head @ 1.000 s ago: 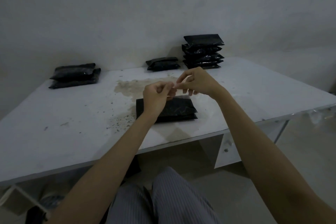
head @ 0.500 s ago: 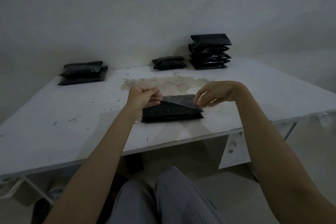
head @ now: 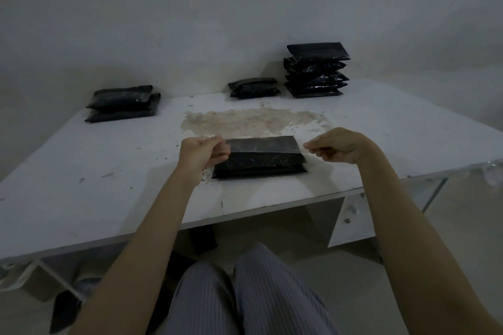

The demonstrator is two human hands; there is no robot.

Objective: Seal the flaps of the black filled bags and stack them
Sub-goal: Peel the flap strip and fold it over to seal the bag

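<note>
Far left of the worktop (head: 81, 160): a low pile (head: 123, 103) of two black bags, near the wall. Mid-back: a small pile (head: 254, 87), then the tall stack (head: 315, 69) of several bags at back right. A pale stain (head: 250, 122) spreads across the middle of the worktop, with dark crumbs scattered around it.

Near the front edge lies the bag (head: 260, 156) in hand, flat, long side facing the person. Its far half has a greyish sheen, most likely clear tape or the folded flap under tape; too dim to say which.

Left hand (head: 202, 153): curled, fingers pinched at the bag's left end, seemingly on the end of a clear strip. The hand overlaps the bag's corner. Right hand (head: 336, 145): loosely fisted just beside the bag's right end, thumb and forefinger pressed together as if holding the strip's other end. The strip itself barely shows there, so what it grips I cannot tell for sure.

Judgement: the step is laying tape over the flap. To do it well:
- keep the strip taut between both hands so it lands without wrinkles;
- centre it over the flap's edge, half on flap, half on bag body;
- lower one end first, then smooth across to the other;
- press the ends round the bag's sides.

Crumbs on the worktop could foul the adhesive; keep the strip off the surface.
</note>
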